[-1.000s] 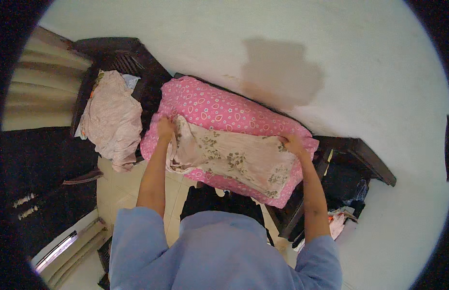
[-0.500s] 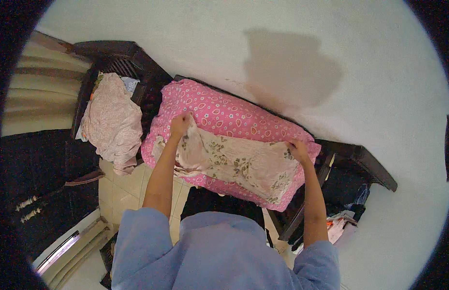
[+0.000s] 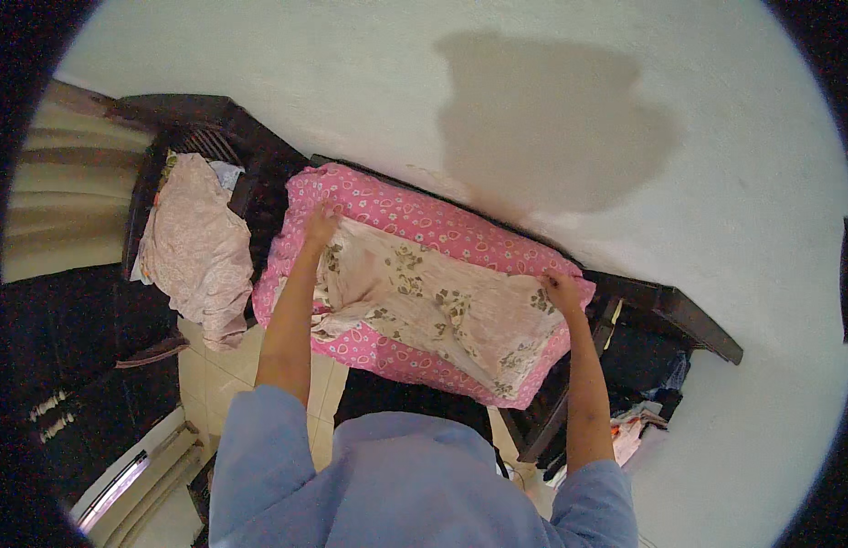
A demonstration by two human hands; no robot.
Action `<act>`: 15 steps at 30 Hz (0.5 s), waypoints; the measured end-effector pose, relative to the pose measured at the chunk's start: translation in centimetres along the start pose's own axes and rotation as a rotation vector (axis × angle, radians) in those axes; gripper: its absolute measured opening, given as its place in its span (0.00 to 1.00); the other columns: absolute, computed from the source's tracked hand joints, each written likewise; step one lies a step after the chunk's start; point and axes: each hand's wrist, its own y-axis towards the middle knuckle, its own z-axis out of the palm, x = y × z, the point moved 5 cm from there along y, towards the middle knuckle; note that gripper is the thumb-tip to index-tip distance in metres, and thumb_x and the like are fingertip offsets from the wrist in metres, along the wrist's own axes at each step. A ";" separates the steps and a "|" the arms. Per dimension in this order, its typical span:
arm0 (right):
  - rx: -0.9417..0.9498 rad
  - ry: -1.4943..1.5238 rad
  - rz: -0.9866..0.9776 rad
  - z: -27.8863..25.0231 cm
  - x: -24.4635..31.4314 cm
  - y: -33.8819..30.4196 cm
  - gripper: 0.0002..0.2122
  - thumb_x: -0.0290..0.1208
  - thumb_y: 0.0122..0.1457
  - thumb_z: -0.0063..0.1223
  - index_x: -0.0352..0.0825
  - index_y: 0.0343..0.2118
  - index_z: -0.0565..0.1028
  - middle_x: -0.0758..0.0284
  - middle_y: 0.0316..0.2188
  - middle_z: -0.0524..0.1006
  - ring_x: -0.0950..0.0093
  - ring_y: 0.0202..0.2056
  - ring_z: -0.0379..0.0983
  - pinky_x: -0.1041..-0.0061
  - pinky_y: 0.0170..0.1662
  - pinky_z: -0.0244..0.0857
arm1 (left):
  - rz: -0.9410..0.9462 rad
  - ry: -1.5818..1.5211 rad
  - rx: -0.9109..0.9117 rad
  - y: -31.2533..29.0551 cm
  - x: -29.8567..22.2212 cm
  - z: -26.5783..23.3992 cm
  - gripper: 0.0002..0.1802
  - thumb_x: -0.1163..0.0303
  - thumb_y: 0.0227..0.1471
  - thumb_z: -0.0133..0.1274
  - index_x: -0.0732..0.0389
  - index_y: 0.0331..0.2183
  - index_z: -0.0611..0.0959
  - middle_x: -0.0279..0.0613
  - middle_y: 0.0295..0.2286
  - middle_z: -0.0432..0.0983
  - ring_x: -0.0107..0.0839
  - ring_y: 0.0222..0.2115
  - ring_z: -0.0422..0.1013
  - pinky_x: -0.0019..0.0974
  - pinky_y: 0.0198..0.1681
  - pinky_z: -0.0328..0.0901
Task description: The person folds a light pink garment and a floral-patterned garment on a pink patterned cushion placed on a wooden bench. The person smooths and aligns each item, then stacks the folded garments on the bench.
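A cream cloth with green-brown flower print [image 3: 424, 288] lies spread over a pink patterned padded cover [image 3: 442, 233], its lower left part bunched and wrinkled. My left hand [image 3: 321, 226] pinches the cloth's upper left corner. At the upper right corner, my right hand [image 3: 560, 293] has its fingers closed on the edge. Between both hands the top edge runs fairly straight. What kind of cloth article it is, I cannot make out.
A pale pink patterned cloth [image 3: 200, 247] drapes over a dark wooden rack [image 3: 225, 114] at left. Right of the pink cover stands a dark wooden frame [image 3: 657, 301], with folded clothes [image 3: 636, 429] below. A pale wall [image 3: 743, 183] rises behind; tiled floor [image 3: 218, 376] shows at lower left.
My left hand has moved outward to the left and lowered its corner onto the pink cover. The cloth now lies wider and flatter. My right hand still grips its corner.
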 end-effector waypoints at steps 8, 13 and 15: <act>0.174 -0.106 -0.307 -1.7 -6.7 -1.0 0.15 0.36 0.44 0.55 0.35 0.35 0.73 0.64 0.21 0.73 0.74 0.25 0.68 0.76 0.30 0.61 | -0.253 -0.440 0.174 -0.3 0.0 1.4 0.08 0.75 0.45 0.47 0.60 0.30 0.79 0.34 0.21 0.72 0.19 0.20 0.66 0.23 0.20 0.59; 0.199 0.296 -0.097 -5.0 -7.5 -1.2 0.10 0.31 0.45 0.53 0.31 0.28 0.74 0.65 0.18 0.71 0.77 0.22 0.65 0.78 0.28 0.61 | -0.177 -0.376 0.064 -1.0 -2.6 0.3 0.08 0.74 0.43 0.49 0.59 0.29 0.79 0.31 0.19 0.71 0.18 0.18 0.63 0.23 0.20 0.58; 0.057 0.228 -0.060 -4.9 -9.2 -2.5 0.08 0.30 0.45 0.52 0.32 0.27 0.74 0.64 0.17 0.71 0.76 0.20 0.65 0.78 0.26 0.60 | -0.118 -0.302 0.090 -1.1 -3.4 1.1 0.08 0.74 0.41 0.50 0.57 0.30 0.79 0.31 0.18 0.71 0.19 0.17 0.64 0.24 0.20 0.59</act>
